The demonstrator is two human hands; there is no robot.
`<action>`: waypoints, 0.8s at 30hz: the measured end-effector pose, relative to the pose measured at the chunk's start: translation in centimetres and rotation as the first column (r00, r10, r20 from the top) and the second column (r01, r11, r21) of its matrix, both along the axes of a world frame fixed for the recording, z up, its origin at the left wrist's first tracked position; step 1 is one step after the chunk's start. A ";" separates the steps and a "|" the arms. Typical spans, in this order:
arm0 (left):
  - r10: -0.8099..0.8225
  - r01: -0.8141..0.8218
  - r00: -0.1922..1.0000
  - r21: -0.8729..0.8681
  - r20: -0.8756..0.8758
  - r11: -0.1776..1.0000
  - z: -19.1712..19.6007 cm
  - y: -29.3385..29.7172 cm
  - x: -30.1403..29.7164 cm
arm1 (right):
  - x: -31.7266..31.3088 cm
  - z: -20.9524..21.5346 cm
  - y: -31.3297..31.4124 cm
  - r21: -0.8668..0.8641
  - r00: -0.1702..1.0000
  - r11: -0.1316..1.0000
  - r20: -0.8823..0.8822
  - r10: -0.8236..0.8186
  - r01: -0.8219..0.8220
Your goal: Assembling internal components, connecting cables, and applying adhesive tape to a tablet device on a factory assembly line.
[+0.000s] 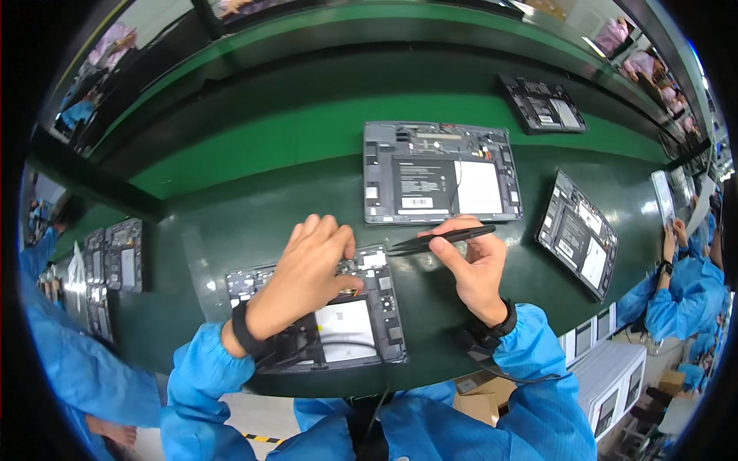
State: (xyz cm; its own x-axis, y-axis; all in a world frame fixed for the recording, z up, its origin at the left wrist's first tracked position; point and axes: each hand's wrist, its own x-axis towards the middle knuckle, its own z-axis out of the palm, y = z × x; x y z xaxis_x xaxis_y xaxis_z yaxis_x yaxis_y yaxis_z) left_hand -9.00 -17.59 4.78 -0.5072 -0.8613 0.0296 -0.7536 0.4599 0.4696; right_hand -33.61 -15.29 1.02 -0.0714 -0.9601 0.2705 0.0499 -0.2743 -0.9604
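An opened, flat electronic device (pixel 390 323) lies in front of me, its circuit parts and a white-labelled battery (pixel 346 330) exposed. My left hand (pixel 304 265) is over its upper part, fingers bent and apart from the thumb. That thumb touches the area by some small coloured wires (pixel 352 291); what lies under the palm is hidden. In my right hand (pixel 477 265), black tweezers (pixel 446 240) are pinched between thumb and fingers. Their tips point left, just past the device's upper right corner. A black band (pixel 244 330) circles my left wrist, another (pixel 503 321) my right.
A larger opened device (pixel 442 173) lies beyond my hands on the green table (pixel 453 338). Another opened device (pixel 578 234) sits tilted at right, one (pixel 542 104) on the back ledge, several (pixel 123 253) at left. Co-workers in blue sleeves (pixel 684 296) flank me. White racks (pixel 611 376) stand below right.
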 end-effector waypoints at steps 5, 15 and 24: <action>-0.080 0.087 0.994 -0.100 0.072 0.991 -1.5 -0.6 0.0 | -0.6 1.6 0.7 0.056 1.000 0.998 0.025 0.019 -0.020; 0.664 -0.569 0.572 0.350 -0.482 0.744 1.0 14.2 11.9 | -0.9 -1.2 10.1 0.443 0.959 0.867 -0.048 0.278 -0.229; 0.899 -0.254 0.242 0.871 -0.364 0.421 -1.3 16.1 13.1 | 2.0 -2.4 11.1 0.459 0.984 0.875 -0.015 0.179 -0.152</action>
